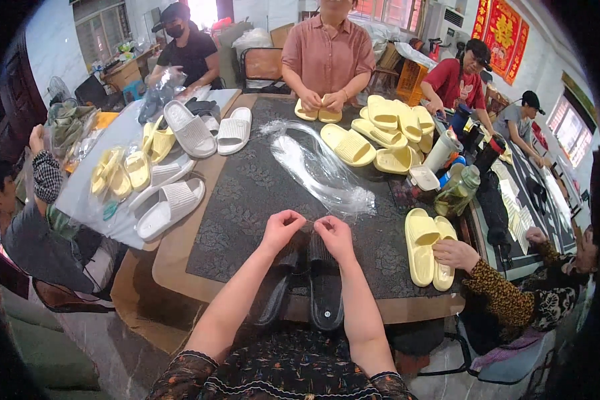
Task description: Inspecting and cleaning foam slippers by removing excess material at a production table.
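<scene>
Left hand [281,227] and right hand [331,233] pinch, seemingly, a clear bag [320,170] over black slippers [313,287].

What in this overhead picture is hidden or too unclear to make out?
Head view only:
- What the left hand and right hand pinch: too small and thin to tell.
- Black slippers: fronts covered by both hands.
- Clear plastic bag: its edges fade into the dark table mat.
- Glass jar: contents too small and murky.
- Picture corners: blacked out by the lens rim.
</scene>
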A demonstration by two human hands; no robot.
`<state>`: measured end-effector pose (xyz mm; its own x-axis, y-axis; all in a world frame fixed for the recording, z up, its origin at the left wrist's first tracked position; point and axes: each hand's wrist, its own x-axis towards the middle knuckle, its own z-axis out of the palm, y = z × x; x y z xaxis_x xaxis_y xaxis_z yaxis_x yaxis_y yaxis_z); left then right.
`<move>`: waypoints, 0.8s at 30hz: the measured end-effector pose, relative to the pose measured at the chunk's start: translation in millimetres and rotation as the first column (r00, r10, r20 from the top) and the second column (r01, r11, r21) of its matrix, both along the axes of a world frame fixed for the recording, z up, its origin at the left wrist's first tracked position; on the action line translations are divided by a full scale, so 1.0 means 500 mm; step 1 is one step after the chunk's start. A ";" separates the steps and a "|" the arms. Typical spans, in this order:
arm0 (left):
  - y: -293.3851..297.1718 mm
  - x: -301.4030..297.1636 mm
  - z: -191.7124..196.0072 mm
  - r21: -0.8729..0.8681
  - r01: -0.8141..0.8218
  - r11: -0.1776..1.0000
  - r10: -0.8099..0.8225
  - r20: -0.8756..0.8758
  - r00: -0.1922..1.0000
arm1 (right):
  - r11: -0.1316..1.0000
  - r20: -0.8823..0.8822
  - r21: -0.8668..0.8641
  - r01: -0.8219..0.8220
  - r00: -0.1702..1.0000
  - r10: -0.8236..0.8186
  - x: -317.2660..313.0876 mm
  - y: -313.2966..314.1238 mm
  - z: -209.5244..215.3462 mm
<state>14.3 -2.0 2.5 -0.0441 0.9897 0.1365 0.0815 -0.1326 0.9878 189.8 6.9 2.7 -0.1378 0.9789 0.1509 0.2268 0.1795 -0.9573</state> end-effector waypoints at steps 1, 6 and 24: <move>0.003 -0.001 -0.009 0.020 -0.011 1.000 0.011 -0.002 1.000 | 1.000 0.002 0.006 0.004 1.000 -0.004 0.000 0.002 -0.005; 0.002 0.004 -0.014 0.072 0.093 0.993 -0.090 -0.044 0.995 | 0.999 -0.032 0.025 -0.028 0.999 0.028 -0.001 0.002 -0.009; -0.005 0.007 0.000 0.045 0.087 0.995 -0.084 -0.065 0.994 | 0.999 -0.010 0.042 -0.035 0.999 0.035 0.002 0.005 -0.014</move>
